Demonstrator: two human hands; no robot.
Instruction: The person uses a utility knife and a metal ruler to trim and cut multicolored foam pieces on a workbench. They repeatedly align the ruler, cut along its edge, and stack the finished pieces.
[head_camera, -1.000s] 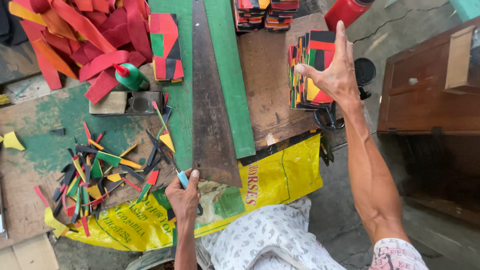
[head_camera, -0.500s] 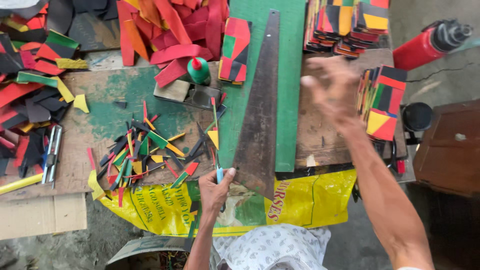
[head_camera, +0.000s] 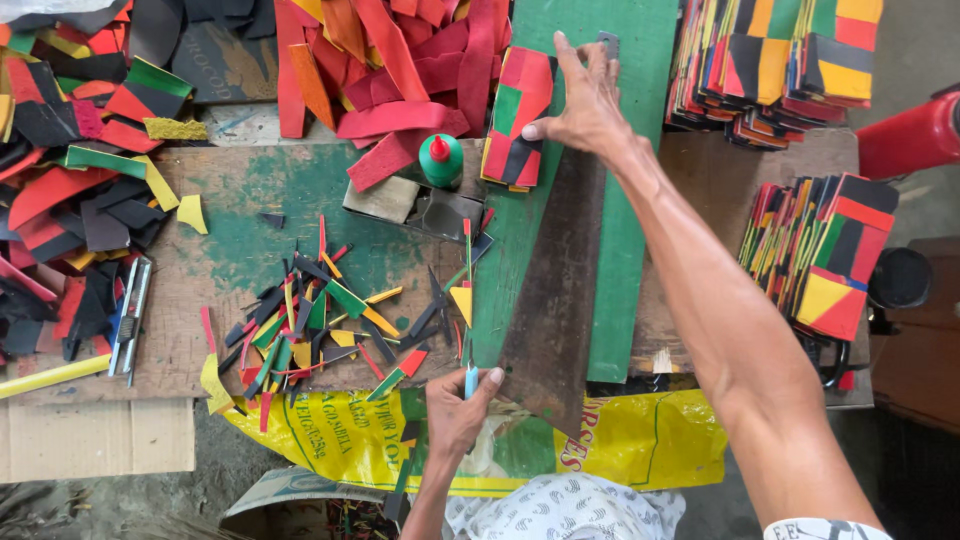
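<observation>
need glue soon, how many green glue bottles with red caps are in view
1. The green glue bottle stands on the bench beside the red scraps, left of the right hand. More could be hidden under the scrap piles.

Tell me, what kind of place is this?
Probably a small handicraft workshop for cutting coloured foam or rubber sheet: a scarred wooden workbench, heaps of red offcuts, stacks of multicoloured pieces, and a utility knife.
</observation>
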